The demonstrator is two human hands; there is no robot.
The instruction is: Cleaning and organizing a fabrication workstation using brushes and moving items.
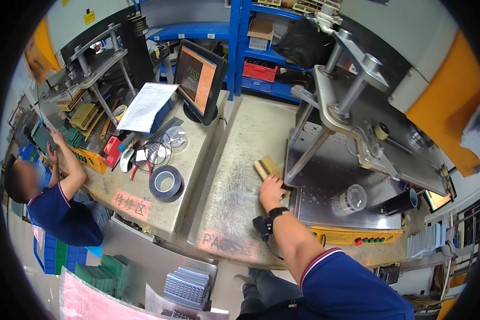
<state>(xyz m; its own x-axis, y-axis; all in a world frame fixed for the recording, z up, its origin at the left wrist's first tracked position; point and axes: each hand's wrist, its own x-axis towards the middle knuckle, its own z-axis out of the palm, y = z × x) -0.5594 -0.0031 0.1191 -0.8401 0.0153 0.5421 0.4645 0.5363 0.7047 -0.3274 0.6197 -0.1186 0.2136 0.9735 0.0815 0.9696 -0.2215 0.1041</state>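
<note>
My right hand (272, 191) is closed around a wooden brush (262, 167) with pale bristles. The hand and brush are over the worn, light worktop (240, 154), beside the left edge of the perforated metal press bed (317, 154). A black wristband with a small box (262, 226) and a cable is on my right wrist. My left hand is out of the picture.
On the bed stand a clear round container (353, 199) and a black cylinder (397, 204), under a press plate on posts (368, 117). Leftward are a monitor (201, 80), a tape roll (166, 183) and red-handled pliers (140, 169). A co-worker (64, 213) sits far left.
</note>
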